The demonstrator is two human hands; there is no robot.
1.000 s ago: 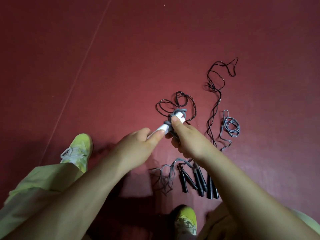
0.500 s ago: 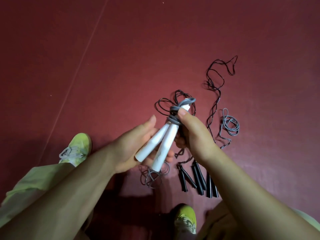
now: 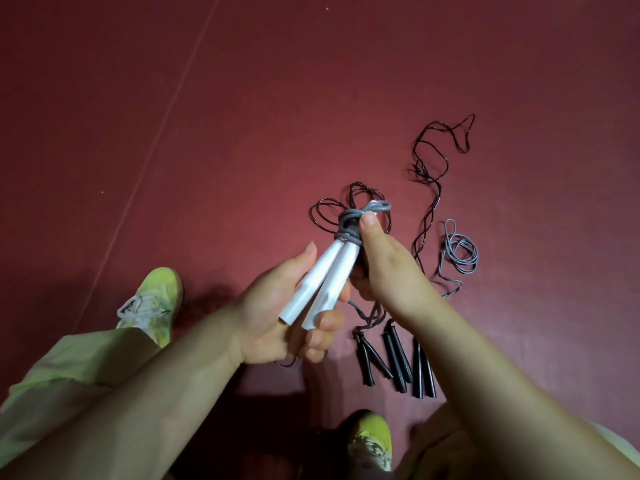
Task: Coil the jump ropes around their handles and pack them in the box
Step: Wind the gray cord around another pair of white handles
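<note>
Upper left and centre of frame: open red floor (image 3: 173, 116). Right of centre blocked by loose black rope (image 3: 429, 188), grey coil (image 3: 460, 252), black handles (image 3: 398, 362); shoes (image 3: 152, 303) at bottom.

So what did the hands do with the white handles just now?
The left hand tipped the white handles up from nearly flat and now cradles their lower ends. The right hand kept its thumb on the grey rope wound round their tops. The black handles and loose ropes stayed on the floor.

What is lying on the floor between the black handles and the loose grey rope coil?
In the head view, only bare red floor separates the black handles from the grey rope coil.
</note>
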